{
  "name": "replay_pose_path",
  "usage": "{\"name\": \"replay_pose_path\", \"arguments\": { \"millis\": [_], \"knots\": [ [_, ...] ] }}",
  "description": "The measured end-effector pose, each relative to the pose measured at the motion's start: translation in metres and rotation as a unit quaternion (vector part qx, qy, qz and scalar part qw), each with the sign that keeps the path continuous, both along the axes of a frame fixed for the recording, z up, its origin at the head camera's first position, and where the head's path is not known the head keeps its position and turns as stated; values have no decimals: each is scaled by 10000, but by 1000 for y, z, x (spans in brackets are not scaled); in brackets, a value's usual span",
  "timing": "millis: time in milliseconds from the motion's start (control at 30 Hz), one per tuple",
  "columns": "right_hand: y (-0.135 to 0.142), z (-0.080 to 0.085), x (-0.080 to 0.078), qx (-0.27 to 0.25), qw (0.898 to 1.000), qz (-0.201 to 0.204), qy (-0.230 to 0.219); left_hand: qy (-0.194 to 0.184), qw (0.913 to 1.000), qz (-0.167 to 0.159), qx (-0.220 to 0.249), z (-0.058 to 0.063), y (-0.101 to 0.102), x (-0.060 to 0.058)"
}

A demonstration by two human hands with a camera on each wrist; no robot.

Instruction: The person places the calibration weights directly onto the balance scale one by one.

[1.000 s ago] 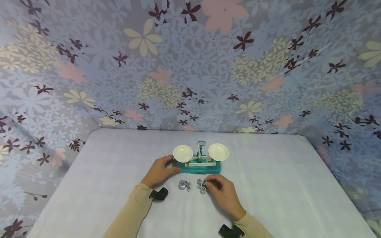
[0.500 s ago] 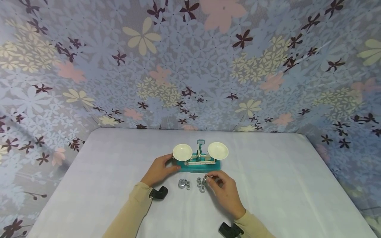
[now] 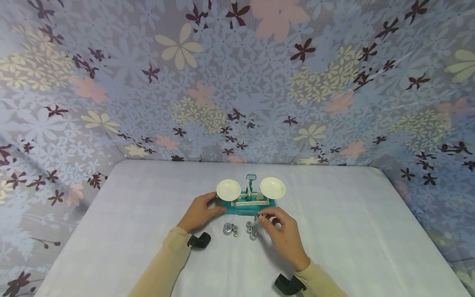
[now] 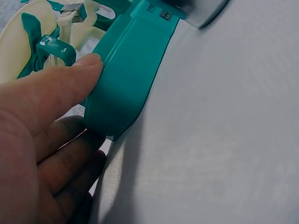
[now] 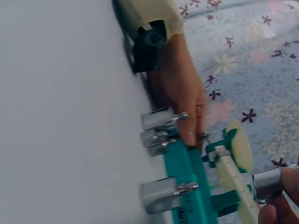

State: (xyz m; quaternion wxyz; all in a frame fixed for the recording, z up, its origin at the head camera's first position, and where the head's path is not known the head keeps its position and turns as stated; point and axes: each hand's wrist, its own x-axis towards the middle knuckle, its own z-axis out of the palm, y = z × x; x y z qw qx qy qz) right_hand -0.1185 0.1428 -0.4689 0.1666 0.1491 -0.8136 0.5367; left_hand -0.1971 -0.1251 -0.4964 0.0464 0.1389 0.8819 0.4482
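A teal balance scale (image 3: 246, 209) with two cream pans stands toward the back of the table. My left hand (image 3: 198, 213) grips the left end of its base; in the left wrist view the thumb (image 4: 70, 86) lies along the base and the fingers bend round its end. Just in front of the scale, my right hand (image 3: 285, 233) pinches a shiny cylindrical weight (image 5: 267, 185) between thumb and fingertips, off the table. Both pans, the left (image 3: 228, 190) and the right (image 3: 272, 188), hold nothing. Part of the right hand is outside the right wrist view.
In front of the scale stand two small groups of metal weights. The left group has one large weight (image 3: 228, 229) with smaller ones beside it; the right group (image 3: 253, 235) sits near my right hand. A floral cloth wall (image 3: 237, 82) rises behind the white table (image 3: 352, 231).
My right hand has lifted one weight out of the right group and carried it up toward the scale's front edge. The left hand has stayed on the base.
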Motion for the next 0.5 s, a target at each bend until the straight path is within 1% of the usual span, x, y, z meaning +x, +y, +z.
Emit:
{"name": "replay_pose_path", "arguments": {
  "millis": [133, 233, 367, 500],
  "knots": [
    [2, 9, -4, 6, 9996, -23, 273, 8, 10000, 8, 28, 0, 1, 1],
    [3, 20, -5, -64, 9993, -103, 345, 18, 10000, 31, 20, 0, 1, 1],
    [0, 41, -1, -94, 9987, -159, 482, -5, 10000, 55, 7, 2, 2, 2],
    [-3, 63, 6, -128, 9987, -169, 470, 17, 10000, 51, -9, 3, 2, 2]
  ]
}}
